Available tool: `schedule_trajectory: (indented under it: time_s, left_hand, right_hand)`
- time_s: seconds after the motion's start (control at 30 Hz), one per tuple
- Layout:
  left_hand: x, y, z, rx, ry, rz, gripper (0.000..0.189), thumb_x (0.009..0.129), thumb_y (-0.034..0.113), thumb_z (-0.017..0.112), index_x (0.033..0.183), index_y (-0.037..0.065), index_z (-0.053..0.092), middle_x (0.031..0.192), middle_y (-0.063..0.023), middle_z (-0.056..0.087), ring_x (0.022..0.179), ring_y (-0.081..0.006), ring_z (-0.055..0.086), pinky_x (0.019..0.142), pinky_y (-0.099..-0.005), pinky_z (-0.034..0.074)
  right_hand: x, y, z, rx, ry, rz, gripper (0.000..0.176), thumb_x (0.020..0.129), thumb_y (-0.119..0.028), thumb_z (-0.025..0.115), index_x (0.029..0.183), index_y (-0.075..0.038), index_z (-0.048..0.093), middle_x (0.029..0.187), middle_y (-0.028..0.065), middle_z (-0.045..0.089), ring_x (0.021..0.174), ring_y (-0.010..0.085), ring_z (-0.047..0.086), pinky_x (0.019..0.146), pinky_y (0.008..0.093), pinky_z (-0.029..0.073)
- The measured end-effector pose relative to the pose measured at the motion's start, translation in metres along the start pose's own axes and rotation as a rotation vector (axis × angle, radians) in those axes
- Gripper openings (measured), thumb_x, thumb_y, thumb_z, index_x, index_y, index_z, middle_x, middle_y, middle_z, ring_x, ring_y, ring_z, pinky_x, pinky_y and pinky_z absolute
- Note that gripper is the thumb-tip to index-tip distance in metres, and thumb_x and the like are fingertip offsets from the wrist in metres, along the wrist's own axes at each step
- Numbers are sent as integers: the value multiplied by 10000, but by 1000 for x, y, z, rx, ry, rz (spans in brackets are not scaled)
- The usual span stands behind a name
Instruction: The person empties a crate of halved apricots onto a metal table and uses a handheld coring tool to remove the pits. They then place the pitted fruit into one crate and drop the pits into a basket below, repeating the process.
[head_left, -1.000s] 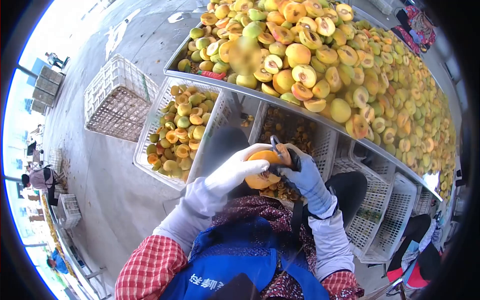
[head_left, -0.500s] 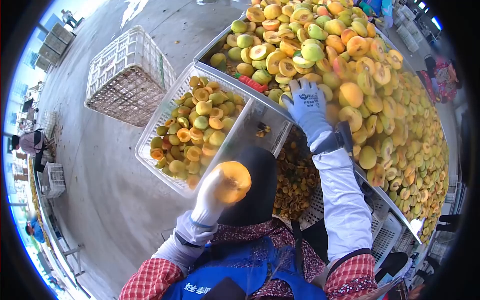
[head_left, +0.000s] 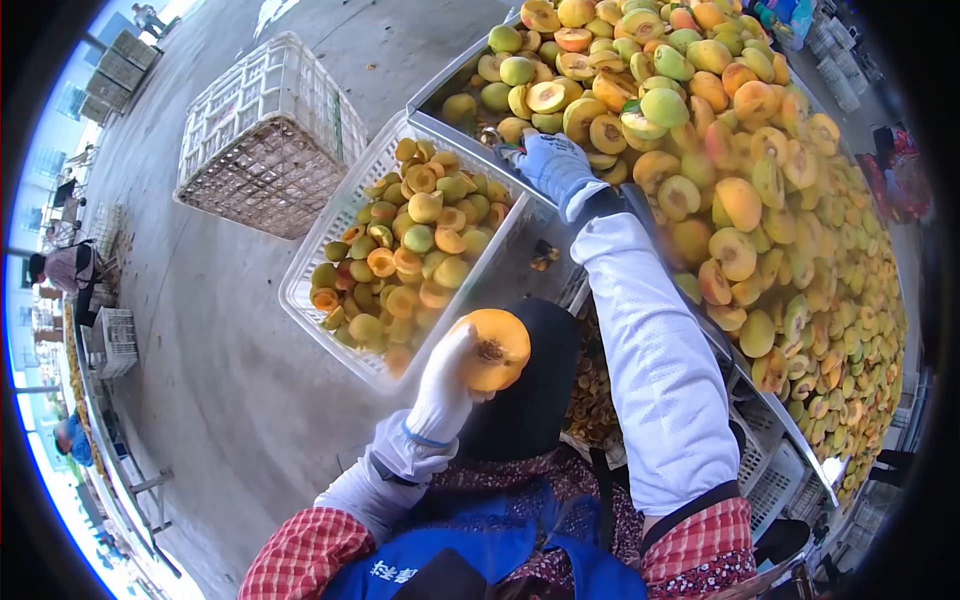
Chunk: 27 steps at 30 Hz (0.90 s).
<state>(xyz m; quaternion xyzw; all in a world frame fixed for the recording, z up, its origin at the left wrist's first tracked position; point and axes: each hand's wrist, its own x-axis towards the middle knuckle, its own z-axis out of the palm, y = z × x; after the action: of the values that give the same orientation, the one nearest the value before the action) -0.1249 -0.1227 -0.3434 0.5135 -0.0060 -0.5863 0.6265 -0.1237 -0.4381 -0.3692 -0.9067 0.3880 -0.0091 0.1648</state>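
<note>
My left hand (head_left: 440,395), in a white glove, holds a halved orange fruit (head_left: 497,350), its cut face and brown centre showing. My right hand (head_left: 557,168), in a pale grey-blue glove, is closed at the near rim of the metal table (head_left: 470,155). From its fingers a small metal-tipped tool (head_left: 490,137) sticks out to the left; the glove hides its handle. Beyond and right of this hand lies a large heap of halved yellow-green fruit (head_left: 735,200). Left of my right hand, a white basket (head_left: 300,270) contains more fruit halves (head_left: 420,235).
An overturned white crate (head_left: 270,130) stands on the floor at upper left. Below the table's edge is a container of brown fruit scraps (head_left: 592,395). At far left, a person (head_left: 68,270) is near another crate (head_left: 112,342) and a long table.
My right hand has moved left from the fruit heap to where the red-handled tool lay and closed around it. My left hand still holds the fruit half. The view has shifted slightly.
</note>
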Motion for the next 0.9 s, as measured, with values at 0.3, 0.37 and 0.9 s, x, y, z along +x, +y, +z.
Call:
schedule_trajectory:
  time_s: [0.3,0.37,0.9]
  left_hand:
    - [0,-2,9,-93,-230,207,598,950,339,564,1418,27,363,1227,-118,557,1070,-198,595,800,-310,541]
    - [-6,6,24,-95,-302,218,615,930,339,590,1409,36,354,1245,-112,541,1078,-193,585,864,-317,514]
    - [-67,-81,93,251,-344,361,323,957,251,549,1202,60,461,1124,-72,521,1066,-173,546,953,-320,452]
  right_hand:
    - [-159,-7,-59,793,504,-111,172,980,-194,550,1082,-59,579,840,76,625,801,230,605,705,378,475]
    - [-229,-5,-53,1093,347,70,195,1004,-175,513,1105,-14,558,813,59,587,739,129,559,665,303,462]
    - [-440,-30,-15,435,538,113,286,820,-173,709,1053,-60,588,864,129,586,694,331,638,585,375,518]
